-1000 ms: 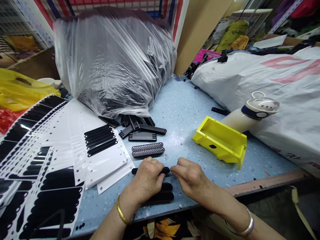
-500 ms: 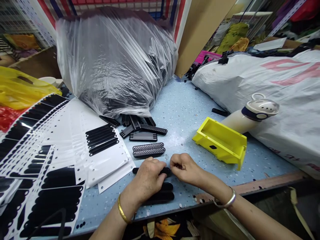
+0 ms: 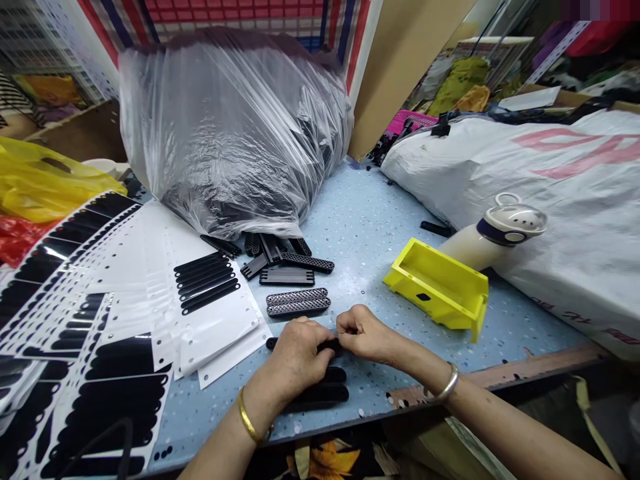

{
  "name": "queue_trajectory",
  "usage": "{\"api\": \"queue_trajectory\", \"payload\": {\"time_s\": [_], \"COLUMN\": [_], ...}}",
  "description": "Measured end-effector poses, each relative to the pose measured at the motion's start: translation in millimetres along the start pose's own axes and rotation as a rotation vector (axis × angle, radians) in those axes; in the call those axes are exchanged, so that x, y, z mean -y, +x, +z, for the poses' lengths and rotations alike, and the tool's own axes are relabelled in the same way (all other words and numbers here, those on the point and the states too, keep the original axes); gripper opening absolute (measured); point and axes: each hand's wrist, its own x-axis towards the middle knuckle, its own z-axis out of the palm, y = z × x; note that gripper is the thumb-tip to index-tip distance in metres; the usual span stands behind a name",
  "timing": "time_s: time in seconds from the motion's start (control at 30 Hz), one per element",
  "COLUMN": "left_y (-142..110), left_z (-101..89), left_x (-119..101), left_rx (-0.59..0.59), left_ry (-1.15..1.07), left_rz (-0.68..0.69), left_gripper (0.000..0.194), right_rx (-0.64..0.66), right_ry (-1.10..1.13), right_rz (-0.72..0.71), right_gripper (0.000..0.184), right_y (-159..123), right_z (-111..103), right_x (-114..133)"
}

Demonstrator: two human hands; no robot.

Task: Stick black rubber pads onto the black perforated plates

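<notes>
The left hand (image 3: pixel 297 357) and right hand (image 3: pixel 365 333) are closed on a black plastic strip (image 3: pixel 330 345), held between them (its middle is hidden by the fingers). Black strips (image 3: pixel 320 393) lie just below the grip, perforated strips (image 3: pixel 298 302) just above it, and a yellow tray (image 3: pixel 450 300) to its right.

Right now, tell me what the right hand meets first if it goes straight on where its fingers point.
The black plastic strip comes first: the fingers of the right hand look to be already at it. The left hand lies just beyond, though depth is hard to judge from this view.
</notes>
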Motion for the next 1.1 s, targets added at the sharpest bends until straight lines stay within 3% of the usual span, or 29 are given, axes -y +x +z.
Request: {"api": "queue_trajectory", "payload": {"time_s": [0.3,0.37,0.5,0.6,0.67,0.87,0.97,1.1], "left_y": [1,1,2,2,2,2,1,0], "left_z": [-2.1,-2.6,-2.2,-0.9,-0.1,-0.3,0.5,2.5], "left_x": [1,1,2,3,4,3,4,7], "left_rx": [0.027,0.031,0.035,0.022,0.016,0.012,0.001,-0.008], "left_ry": [0.024,-0.004,-0.024,-0.031,-0.033,-0.012,-0.008,-0.023], "left_rz": [-0.037,-0.054,-0.065,-0.069,-0.069,-0.054,-0.034,-0.026], "left_gripper": [0.01,0.012,0.015,0.017,0.017,0.015,0.015,0.016], "right_rx": [-0.074,-0.131,-0.402,-0.483,-0.521,-0.406,-0.389,-0.41], "right_ry": [-0.044,-0.07,-0.334,-0.536,-0.581,-0.353,-0.287,-0.103], "right_rz": [-0.017,-0.026,-0.065,-0.134,-0.184,-0.307,-0.27,-0.154], "right_gripper": [0.012,0.014,0.017,0.018,0.018,0.026,0.025,0.021], "right_y": [-11,-18,-29,-38,-44,-52,-49,-40], "right_z": [-8,-14,-26,-31,-28,9,23,26], "right_x": [8,0,-35,-55,-55,-15,-5,-3]}}
